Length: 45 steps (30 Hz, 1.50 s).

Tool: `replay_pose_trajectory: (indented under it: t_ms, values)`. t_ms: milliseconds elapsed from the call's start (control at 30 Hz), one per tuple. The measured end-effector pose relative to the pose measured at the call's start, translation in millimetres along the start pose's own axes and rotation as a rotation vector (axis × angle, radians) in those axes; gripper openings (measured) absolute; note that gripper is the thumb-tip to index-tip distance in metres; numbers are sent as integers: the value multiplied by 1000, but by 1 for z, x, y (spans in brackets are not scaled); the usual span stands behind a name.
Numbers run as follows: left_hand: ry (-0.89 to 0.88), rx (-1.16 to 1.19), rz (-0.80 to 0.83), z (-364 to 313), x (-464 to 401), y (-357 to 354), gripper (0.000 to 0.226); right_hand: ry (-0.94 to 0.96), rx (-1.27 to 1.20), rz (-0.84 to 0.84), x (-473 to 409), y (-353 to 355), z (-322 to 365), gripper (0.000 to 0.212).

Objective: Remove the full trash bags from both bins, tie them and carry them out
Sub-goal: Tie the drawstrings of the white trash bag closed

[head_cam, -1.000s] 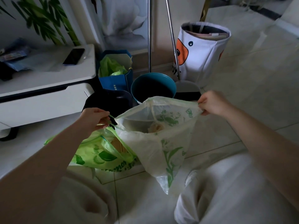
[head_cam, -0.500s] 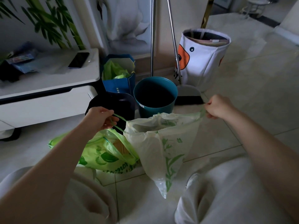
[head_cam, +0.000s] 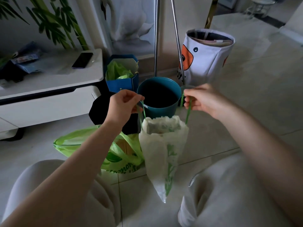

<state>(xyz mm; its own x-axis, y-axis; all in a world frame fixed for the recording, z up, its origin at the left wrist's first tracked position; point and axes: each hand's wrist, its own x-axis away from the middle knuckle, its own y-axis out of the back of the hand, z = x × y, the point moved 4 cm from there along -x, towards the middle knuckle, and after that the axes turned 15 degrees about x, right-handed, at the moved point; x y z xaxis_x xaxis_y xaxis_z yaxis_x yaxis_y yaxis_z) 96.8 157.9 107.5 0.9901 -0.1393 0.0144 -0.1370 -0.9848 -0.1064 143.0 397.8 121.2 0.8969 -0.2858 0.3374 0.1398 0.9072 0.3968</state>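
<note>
Above floor tile [head_cam: 205, 145]: hands [head_cam: 162, 102] pinch drawstrings [head_cam: 187, 112], white bag [head_cam: 162, 154] hanging.

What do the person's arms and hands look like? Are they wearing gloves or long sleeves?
No gloves and no long sleeves. Both forearms are bare all the way up to the edge of the picture, and the left hand and right hand are bare too. No watch, ring or bracelet shows. Lower down, the knees are covered in light, whitish trousers.
</note>
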Motion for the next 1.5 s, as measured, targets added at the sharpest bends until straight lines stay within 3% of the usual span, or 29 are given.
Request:
replay_pose_trajectory:
  t_ms: [133,300,467,600,700,800,900,967,1033,1133,1200,1300,1400,1500]
  values:
    - [-40,48,44,-7,5,-22,11,-14,-140,106,5,-4,8,17]
    - [-81,-9,147,-8,17,-61,12,-48,-76,234,12,-16,8,17]
    - [-114,-93,233,-3,23,-82,30,-62,20,196,10,-19,4,21]
    - [-115,-102,238,-1,21,-81,21,-30,-4,202,11,-19,4,5]
    - [-163,-179,184,3,15,-73,15,-16,-43,170,10,-19,4,8]
    - [-146,-250,141,17,13,-62,33,-18,-87,162,11,-14,6,9]
    - [141,-243,489,61,20,-67,66,-40,127,235,21,-14,4,17]
    - [234,-353,593,91,32,-77,88,-17,223,292,27,-18,5,22]
    - [81,-502,510,109,37,-89,98,79,272,323,32,-22,11,24]
    - [-113,-549,384,121,42,-107,91,219,284,321,34,-28,20,28]
    - [-153,-490,280,129,35,-108,68,330,223,226,34,-28,25,29]
    - [-202,-404,66,131,22,-96,24,511,-92,62,34,-14,36,24]
    - [-305,-470,18,118,10,-89,38,514,-382,27,32,2,39,21]
    - [-262,-560,100,122,2,-93,41,534,-338,20,32,-1,38,14]
